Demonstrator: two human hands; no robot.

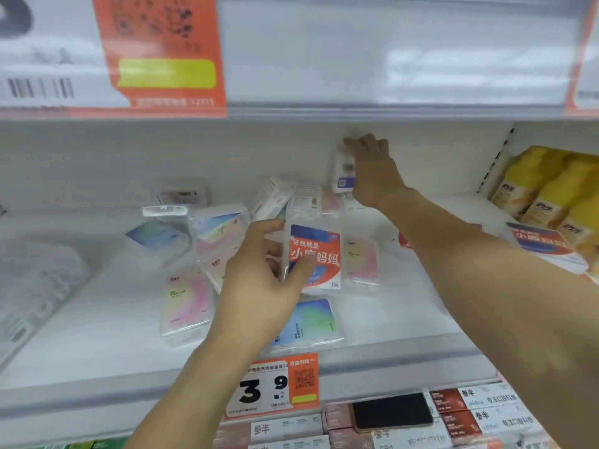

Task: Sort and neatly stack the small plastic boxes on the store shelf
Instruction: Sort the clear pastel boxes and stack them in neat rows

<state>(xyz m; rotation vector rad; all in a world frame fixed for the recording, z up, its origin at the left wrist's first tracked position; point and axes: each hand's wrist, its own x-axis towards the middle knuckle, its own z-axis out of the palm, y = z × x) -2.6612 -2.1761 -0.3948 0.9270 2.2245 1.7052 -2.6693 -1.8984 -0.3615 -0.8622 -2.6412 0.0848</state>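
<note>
1. Far left of frame: clear wrapped pack (pixel 35 286) lying on white shelf (pixel 97 358), not part of the sort.
2. Left-centre: loose plastic boxes (pixel 188 306), pastel labels, lying flat & crooked, some overlapping.
3. Centre: left hand (pixel 259 283) pinches red-label box (pixel 314 257) upright, thumb on front face, fingers curled round its left edge. Risk: grip is edge-only, box could twist out & knock the leaning boxes behind.
4. Upper centre-right: right hand (pixel 372 170), fingers extended over small white box (pixel 343 171) at shelf back; whether it grips, can't tell. Risk: blind reach, box may tip.
5. Far right: yellow packs (pixel 551 196), separate.
</note>
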